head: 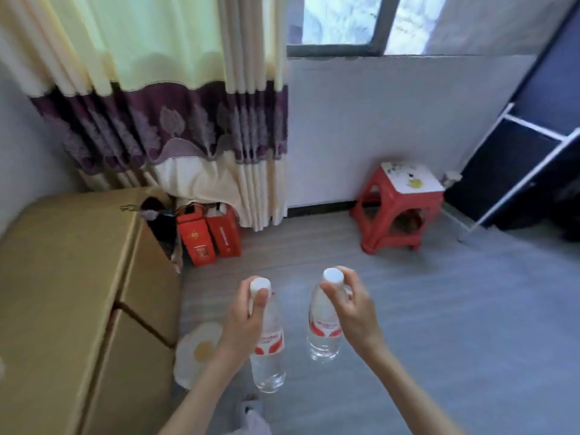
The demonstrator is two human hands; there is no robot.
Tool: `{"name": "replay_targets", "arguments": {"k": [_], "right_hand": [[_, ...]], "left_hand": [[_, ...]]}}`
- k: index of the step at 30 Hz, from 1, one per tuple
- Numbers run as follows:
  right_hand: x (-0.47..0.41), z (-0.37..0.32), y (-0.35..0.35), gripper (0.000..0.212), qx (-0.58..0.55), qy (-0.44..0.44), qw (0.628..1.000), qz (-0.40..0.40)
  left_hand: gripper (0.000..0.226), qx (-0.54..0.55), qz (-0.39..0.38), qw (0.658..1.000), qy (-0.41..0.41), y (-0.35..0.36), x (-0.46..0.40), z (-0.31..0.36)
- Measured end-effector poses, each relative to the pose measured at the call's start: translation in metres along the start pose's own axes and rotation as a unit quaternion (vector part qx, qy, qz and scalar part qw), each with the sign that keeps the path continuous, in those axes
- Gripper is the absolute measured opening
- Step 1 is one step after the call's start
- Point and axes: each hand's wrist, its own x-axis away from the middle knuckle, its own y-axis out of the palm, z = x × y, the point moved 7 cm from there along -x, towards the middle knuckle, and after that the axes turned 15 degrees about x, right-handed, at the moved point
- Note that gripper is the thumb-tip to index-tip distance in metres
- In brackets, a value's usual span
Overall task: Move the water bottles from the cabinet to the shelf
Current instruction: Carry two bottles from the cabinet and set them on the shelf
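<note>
Both hands, left hand (243,312) and right hand (350,301), hold upright bottles (268,346) by the necks, with the shelf (514,171) far right.

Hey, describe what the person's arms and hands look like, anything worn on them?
Both forearms are bare as far as the view reaches: no sleeves, gloves or watch. No rings show on the left hand or right hand. Slender fingers; the nails are too blurred to judge.
</note>
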Motion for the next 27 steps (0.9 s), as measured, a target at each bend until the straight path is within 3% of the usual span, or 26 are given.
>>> {"name": "replay_targets", "arguments": {"k": [3, 7, 11, 14, 18, 27], "right_hand": [[0.005, 0.049, -0.083, 0.046, -0.005, 0.056, 0.994, 0.09], [0.018, 0.104, -0.181, 0.042, -0.003, 0.118, 0.972, 0.202], [0.027, 0.159, -0.268, 0.044, 0.007, 0.17, 0.94, 0.295], [0.025, 0.2, -0.328, 0.028, 0.011, 0.207, 0.921, 0.33], [0.019, 0.241, -0.41, 0.041, 0.036, 0.245, 0.891, 0.379], [0.013, 0.326, -0.564, 0.018, 0.048, 0.307, 0.819, 0.483]], "left_hand": [[0.061, 0.0, -0.108, 0.994, 0.015, 0.096, -0.013, 0.008], [0.035, 0.007, -0.218, 0.976, 0.005, 0.214, -0.026, 0.015], [0.037, 0.016, -0.304, 0.952, 0.006, 0.333, -0.04, 0.015], [0.033, 0.027, -0.35, 0.936, 0.001, 0.421, -0.048, 0.012], [0.051, 0.05, -0.386, 0.921, 0.005, 0.535, -0.065, 0.026], [0.038, 0.044, -0.516, 0.855, 0.024, 0.761, -0.066, 0.06]]}}
